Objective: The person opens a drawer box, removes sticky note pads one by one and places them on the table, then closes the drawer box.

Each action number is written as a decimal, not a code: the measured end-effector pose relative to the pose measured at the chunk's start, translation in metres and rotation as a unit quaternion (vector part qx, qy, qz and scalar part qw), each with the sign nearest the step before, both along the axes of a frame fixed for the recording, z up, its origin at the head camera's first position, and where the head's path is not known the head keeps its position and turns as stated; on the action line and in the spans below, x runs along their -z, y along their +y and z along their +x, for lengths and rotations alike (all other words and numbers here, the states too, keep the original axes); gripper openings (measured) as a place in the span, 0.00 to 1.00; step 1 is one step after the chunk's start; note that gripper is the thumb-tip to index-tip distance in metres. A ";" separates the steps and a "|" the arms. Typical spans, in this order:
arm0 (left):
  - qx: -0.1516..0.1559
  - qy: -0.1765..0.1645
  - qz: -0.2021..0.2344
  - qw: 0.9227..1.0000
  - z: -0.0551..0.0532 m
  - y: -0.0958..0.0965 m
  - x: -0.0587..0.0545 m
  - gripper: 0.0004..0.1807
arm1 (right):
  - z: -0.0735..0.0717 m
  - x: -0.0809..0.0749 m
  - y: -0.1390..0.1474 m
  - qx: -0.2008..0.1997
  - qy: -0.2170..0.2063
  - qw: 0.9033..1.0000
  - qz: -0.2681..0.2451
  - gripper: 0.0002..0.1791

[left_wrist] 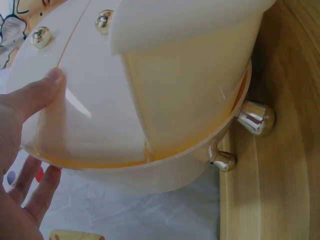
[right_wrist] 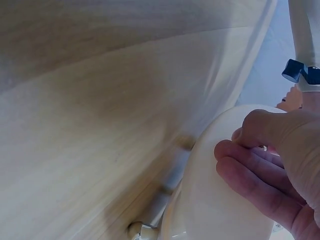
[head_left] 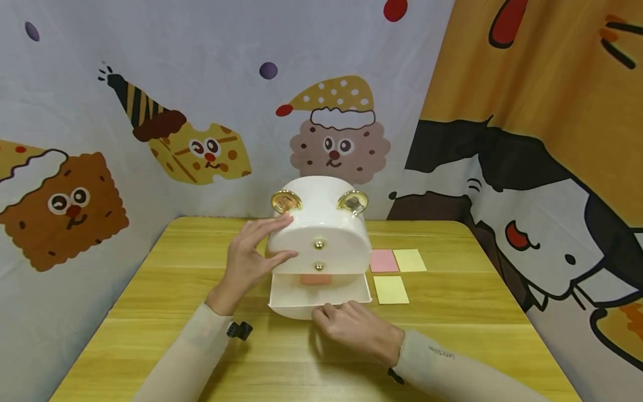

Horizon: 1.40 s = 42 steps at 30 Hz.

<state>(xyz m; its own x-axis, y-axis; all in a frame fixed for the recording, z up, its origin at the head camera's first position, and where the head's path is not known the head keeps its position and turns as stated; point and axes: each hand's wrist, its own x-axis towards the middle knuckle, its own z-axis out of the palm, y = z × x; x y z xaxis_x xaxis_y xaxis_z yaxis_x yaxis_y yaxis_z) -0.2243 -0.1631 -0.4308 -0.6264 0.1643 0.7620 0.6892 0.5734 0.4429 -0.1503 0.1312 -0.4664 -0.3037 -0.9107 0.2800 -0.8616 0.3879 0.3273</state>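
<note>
A white drawer cabinet (head_left: 346,245) with gold knobs and gold ear-shaped tops stands on the table. Its bottom drawer (head_left: 293,312) is pulled out toward me, and a flat orange-pink piece (head_left: 315,279) shows inside. My left hand (head_left: 246,257) grips the cabinet's left side, thumb on the front face and fingers round the edge, as the left wrist view shows. At the middle of the drawer's front, my right hand (head_left: 359,329) pinches the knob between thumb and curled fingers; the knob is mostly hidden behind them.
To the cabinet's right lie a pink sticky note (head_left: 383,261) and two yellow ones, one of them a yellow note (head_left: 390,290) nearer me. Short gold feet (left_wrist: 256,118) hold the cabinet off the wooden table (head_left: 176,290). A printed curtain (head_left: 201,56) hangs behind.
</note>
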 end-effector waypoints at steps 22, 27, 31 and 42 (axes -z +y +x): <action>-0.003 -0.007 -0.004 1.000 0.001 -0.001 0.002 0.43 | 0.012 0.001 0.002 -0.024 0.029 0.999 -0.022 0.10; -0.003 -0.007 -0.003 1.000 0.001 -0.001 0.002 0.43 | 0.013 0.000 0.003 -0.027 0.036 0.999 -0.019 0.10; -0.002 -0.008 -0.004 1.000 0.000 -0.001 0.003 0.43 | 0.014 0.000 0.004 -0.031 0.037 0.999 -0.013 0.11; 0.004 -0.002 -0.001 1.000 0.000 -0.001 0.000 0.43 | 0.019 -0.001 0.005 -0.039 0.034 0.998 -0.022 0.09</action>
<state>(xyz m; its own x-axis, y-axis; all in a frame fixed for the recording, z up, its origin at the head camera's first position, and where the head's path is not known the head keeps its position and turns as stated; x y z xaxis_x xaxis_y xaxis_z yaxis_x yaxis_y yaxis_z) -0.2239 -0.1640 -0.4311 -0.6278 0.1713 0.7593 0.6924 0.5686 0.4442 -0.1311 0.1366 -0.4655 -0.2119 -0.9171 0.3376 -0.8660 0.3363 0.3700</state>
